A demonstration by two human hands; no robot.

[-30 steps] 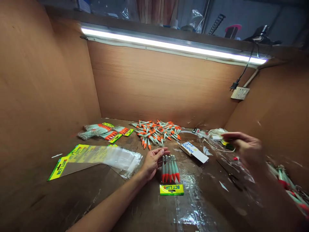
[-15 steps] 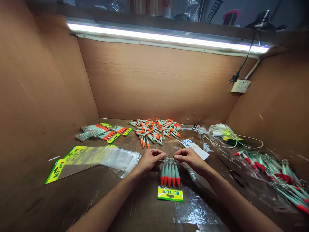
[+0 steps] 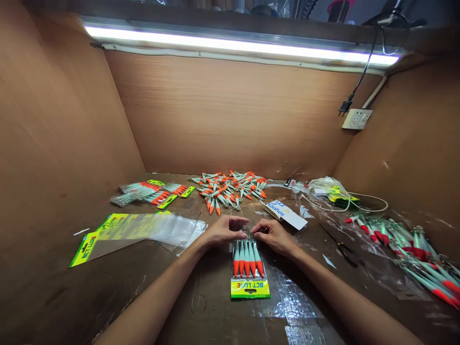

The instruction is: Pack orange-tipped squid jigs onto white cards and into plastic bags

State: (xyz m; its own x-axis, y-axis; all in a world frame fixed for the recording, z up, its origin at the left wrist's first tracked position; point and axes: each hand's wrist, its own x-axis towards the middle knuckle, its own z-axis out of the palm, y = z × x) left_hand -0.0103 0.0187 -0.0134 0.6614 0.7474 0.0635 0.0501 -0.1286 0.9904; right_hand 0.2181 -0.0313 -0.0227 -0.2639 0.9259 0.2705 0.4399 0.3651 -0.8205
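Note:
A clear plastic bag (image 3: 265, 268) with a yellow-green BCT LURE header lies in front of me, the header toward me. Inside it several pale-green lures (image 3: 247, 254) with orange ends lie side by side, metal hook ends pointing away. My left hand (image 3: 224, 229) is at the bag's far end, thumb near the hook ends and fingers held apart above it. My right hand (image 3: 273, 235) has thumb and forefinger pinched at the bag's far right corner. The bag's far edge is partly hidden by the fingers.
Header bags (image 3: 143, 230) are fanned at left, with filled packs (image 3: 151, 191) behind. Loose lures (image 3: 233, 189) are heaped at the back. At right are a lettered white card box (image 3: 285, 214), black pliers (image 3: 343, 249), red-and-green lures (image 3: 413, 249) and a pale scrap (image 3: 328, 261).
My left hand's fingers have lifted away from the thumb. My right fingers have curled and shifted slightly left. The pale scrap beside my right forearm now shows. The whole view has shifted slightly.

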